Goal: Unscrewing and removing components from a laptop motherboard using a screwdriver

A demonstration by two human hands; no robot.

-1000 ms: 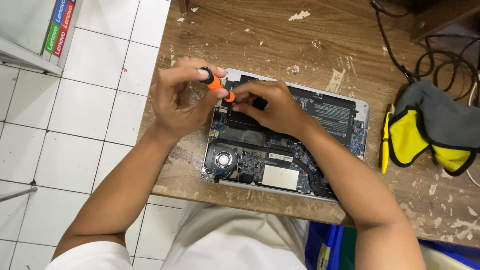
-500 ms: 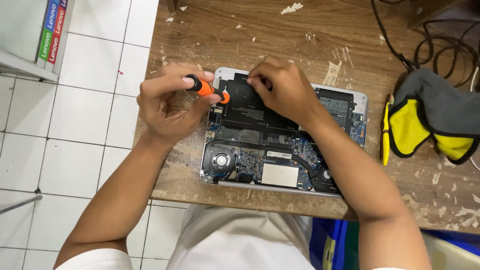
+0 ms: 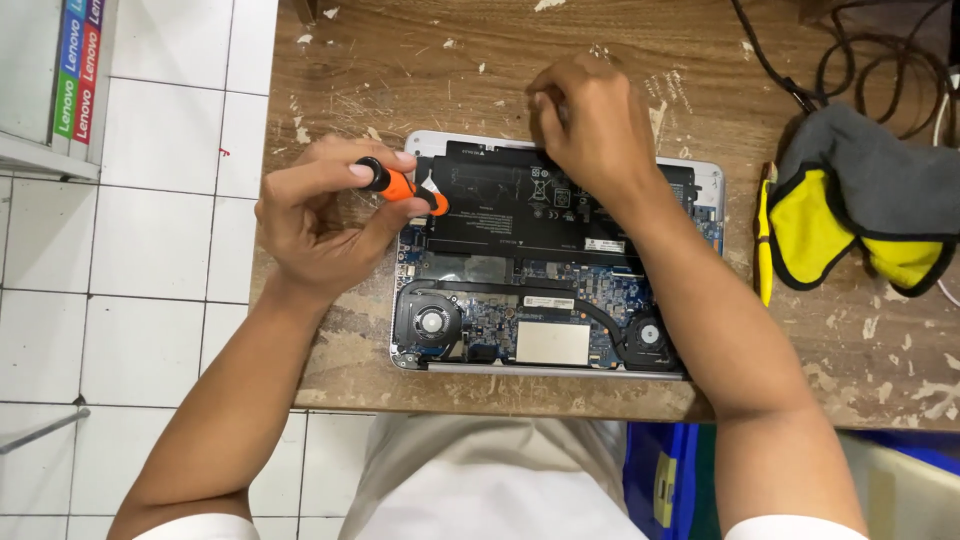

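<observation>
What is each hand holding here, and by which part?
Left hand grips the orange screwdriver by its handle. Right hand rests at the laptop's far edge; any hold cannot be told.

- Far left I see a vertical strip label of blue, red and green blocks (image 3: 78, 68) on a grey panel.
- Small white rectangular stickers (image 3: 604, 246) on the black battery.
</observation>
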